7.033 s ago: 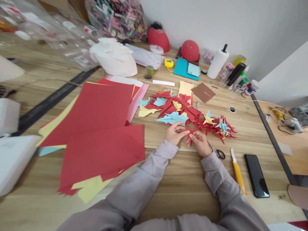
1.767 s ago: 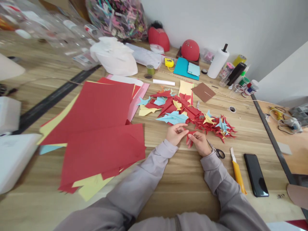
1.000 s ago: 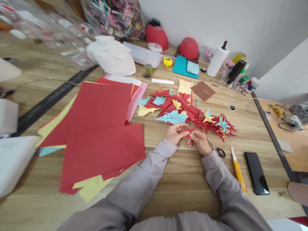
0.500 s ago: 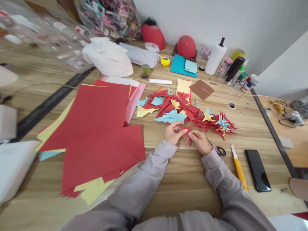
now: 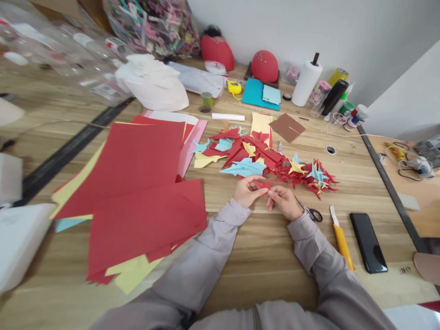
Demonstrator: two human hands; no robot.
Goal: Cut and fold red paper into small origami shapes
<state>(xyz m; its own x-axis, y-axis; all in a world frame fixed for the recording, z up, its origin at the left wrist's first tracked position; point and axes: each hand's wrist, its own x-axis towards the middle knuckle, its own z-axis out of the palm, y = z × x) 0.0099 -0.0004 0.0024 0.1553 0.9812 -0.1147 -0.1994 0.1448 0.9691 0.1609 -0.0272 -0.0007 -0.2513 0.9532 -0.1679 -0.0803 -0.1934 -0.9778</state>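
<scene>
Between my two hands is a small folded red paper piece (image 5: 263, 185) with pointed ends, partly covered by fingers. My left hand (image 5: 246, 191) pinches it from the left, thumb below. On the other side, the fingertips of my right hand (image 5: 283, 201) are closed on its right end. Just beyond lies a heap of folded paper pieces (image 5: 275, 158), mostly red, with some light blue and yellow ones. A large light blue folded paper plane (image 5: 244, 167) rests at the heap's near edge, close to my left hand. Scissors (image 5: 313, 213) lie beside my right wrist, partly hidden.
Large red paper sheets (image 5: 144, 220) are stacked on the left. A yellow utility knife (image 5: 342, 243) and a black phone (image 5: 368, 243) lie on the right. Behind stand a white roll (image 5: 307, 85), a tape measure (image 5: 234, 87) and several bottles (image 5: 355, 118).
The red paper piece has turned a little in my fingers and sits slightly lower and flatter. Both hands keep their grip. The whole view has shifted very slightly.
</scene>
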